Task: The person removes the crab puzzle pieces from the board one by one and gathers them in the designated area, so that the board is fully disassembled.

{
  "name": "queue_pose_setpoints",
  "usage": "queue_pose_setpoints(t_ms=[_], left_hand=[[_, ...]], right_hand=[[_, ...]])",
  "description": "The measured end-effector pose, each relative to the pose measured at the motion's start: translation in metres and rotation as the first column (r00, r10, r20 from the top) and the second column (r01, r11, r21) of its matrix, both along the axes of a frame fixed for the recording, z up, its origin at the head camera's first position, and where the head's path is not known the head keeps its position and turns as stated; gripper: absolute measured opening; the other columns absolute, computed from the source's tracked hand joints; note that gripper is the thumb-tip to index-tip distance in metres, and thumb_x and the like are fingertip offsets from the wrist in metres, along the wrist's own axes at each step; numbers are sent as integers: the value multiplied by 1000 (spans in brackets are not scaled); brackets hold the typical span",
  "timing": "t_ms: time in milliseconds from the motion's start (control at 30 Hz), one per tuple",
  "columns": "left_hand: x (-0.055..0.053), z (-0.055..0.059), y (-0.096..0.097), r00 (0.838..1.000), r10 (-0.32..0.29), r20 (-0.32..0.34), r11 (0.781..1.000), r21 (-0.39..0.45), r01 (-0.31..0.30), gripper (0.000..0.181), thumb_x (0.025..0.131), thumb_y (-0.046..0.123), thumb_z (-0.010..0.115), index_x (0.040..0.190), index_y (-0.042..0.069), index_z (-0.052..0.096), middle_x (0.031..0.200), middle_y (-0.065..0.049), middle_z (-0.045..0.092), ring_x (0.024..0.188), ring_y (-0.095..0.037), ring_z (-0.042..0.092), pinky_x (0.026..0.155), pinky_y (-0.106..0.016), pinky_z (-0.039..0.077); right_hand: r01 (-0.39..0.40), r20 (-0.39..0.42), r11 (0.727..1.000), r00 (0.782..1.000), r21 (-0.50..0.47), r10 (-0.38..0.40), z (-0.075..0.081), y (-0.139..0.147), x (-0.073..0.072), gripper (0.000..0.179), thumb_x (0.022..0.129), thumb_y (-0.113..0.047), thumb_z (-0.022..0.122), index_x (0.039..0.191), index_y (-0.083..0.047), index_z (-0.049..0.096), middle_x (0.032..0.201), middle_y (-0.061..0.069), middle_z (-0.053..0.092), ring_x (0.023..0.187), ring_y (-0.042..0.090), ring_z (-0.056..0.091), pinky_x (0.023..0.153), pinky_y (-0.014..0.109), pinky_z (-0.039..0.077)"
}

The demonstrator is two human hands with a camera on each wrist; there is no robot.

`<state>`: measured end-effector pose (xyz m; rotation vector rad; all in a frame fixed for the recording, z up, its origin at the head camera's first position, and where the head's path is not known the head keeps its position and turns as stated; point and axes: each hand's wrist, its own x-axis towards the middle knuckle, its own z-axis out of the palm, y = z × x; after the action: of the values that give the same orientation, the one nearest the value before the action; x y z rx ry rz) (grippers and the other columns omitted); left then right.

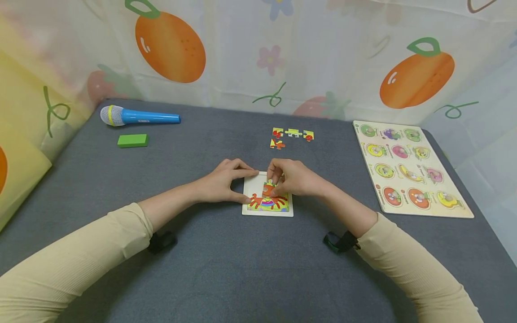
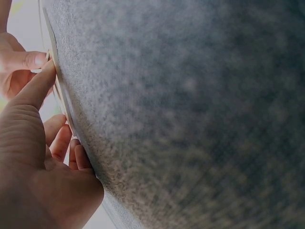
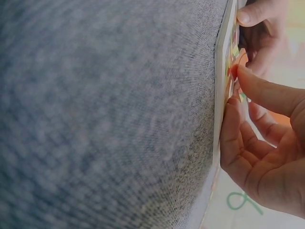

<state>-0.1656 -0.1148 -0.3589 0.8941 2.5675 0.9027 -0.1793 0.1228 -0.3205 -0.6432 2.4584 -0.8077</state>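
Observation:
A small square jigsaw board (image 1: 251, 185) lies in the middle of the table, its lower part filled with a red crab picture (image 1: 268, 204). My left hand (image 1: 224, 181) rests at the board's left side, thumb near the lower left corner and forefinger along the upper left, both fairly straight. With thumb and fingers my right hand (image 1: 296, 178) pinches a red and yellow puzzle piece (image 1: 267, 189) just above the crab's body. In the right wrist view the right thumb and fingertips meet at the board's face, partly covering that piece.
Several loose puzzle pieces (image 1: 293, 133) lie beyond the board. At the right is a large fruit puzzle board (image 1: 388, 168). A blue toy microphone (image 1: 150, 117) and a green block (image 1: 133, 141) lie at the back left. A fruit-print curtain (image 1: 230, 54) hangs behind the table.

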Motion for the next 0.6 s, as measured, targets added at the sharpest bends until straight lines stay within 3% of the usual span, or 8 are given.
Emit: queue_pose_setpoints(t_ms=[333, 600], left_hand=[[0, 0, 0, 1000, -3, -9, 1000, -4, 3, 74, 78, 32, 83, 144, 16, 53, 136, -7, 52, 118, -27, 40, 100, -45, 34], [0, 0, 0, 1000, -4, -12, 1000, -8, 4, 74, 79, 33, 83, 144, 15, 53, 136, -7, 52, 116, -26, 40, 98, -45, 34]], right_hand=[[-11, 39, 999, 999, -47, 13, 0, 1, -1, 14, 91, -8, 68, 102, -6, 60, 82, 5, 60, 75, 16, 53, 67, 26, 43], [7, 120, 995, 993, -102, 5, 4, 2, -1, 13, 95, -8, 62, 106, -2, 58, 77, 3, 55, 71, 16, 50, 66, 26, 42]])
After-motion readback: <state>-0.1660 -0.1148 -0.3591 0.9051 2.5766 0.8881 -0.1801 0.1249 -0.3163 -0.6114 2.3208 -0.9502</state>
